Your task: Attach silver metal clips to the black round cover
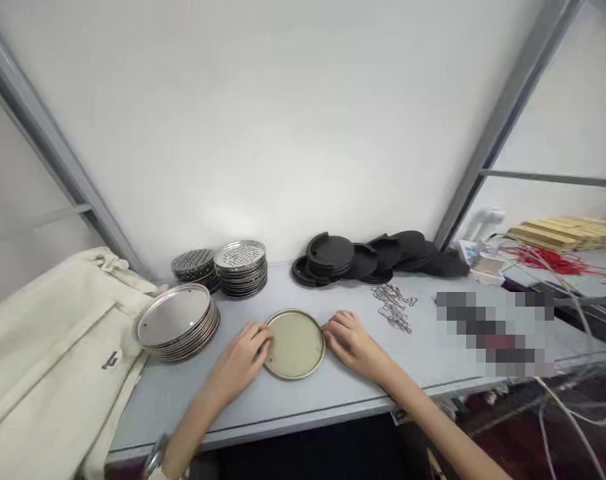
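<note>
A round, shallow metal tray (296,345) with a raised rim and a small hole near its edge lies at the table's front middle. My left hand (243,353) has its fingers closed on the tray's left rim. On the opposite side, the fingertips of my right hand (351,343) pinch the right rim. Left of my hands stands a stack of similar round metal trays (175,317). Behind it are a stack of perforated metal discs (241,257) and a darker perforated stack (193,263). Metal clips or hooks (394,307), too small to name surely, lie in a loose pile to the right.
Black round pieces (331,252) are heaped along the wall. A cream canvas bag (57,353) covers the table's left end. Grey metal posts (503,127) frame the wall. At far right lie wooden strips (565,233) and red cord (555,259); a patch of table is pixelated.
</note>
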### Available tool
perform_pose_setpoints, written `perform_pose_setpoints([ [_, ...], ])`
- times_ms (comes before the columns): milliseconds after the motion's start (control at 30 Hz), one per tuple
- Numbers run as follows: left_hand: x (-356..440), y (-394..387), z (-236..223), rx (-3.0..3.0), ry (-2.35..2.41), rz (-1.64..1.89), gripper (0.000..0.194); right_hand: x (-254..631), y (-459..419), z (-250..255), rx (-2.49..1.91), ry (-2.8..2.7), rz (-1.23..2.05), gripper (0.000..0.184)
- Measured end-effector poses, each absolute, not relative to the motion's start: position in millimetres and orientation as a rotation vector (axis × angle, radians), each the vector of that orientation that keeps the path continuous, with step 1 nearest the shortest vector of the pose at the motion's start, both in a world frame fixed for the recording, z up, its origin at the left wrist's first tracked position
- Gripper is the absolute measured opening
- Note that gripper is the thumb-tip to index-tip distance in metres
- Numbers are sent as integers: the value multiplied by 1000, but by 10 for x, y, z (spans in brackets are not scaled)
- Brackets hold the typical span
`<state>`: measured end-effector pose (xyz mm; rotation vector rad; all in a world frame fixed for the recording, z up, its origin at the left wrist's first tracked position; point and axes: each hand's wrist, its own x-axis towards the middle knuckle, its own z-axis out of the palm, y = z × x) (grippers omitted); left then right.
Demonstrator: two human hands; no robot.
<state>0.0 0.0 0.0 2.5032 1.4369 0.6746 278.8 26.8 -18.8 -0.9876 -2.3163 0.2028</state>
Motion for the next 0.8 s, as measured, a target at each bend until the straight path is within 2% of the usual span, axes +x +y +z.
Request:
perform_pose_setpoints([
  [267,-126,-133,-218,2359,1445,847,22,2766,317,-154,-958,-2241,273,19],
  [400,-114,-174,-223,2320,1443,853,21,2576,493,47,-908,-2187,285,19],
  [633,-106,-194,-214,2376,1420,889,22,1392,1230,696,-572,-2298,54,21],
  [800,-121,-189,-211,2376,1433,928,21,350,1623,936,-524,-2560,-361,20],
])
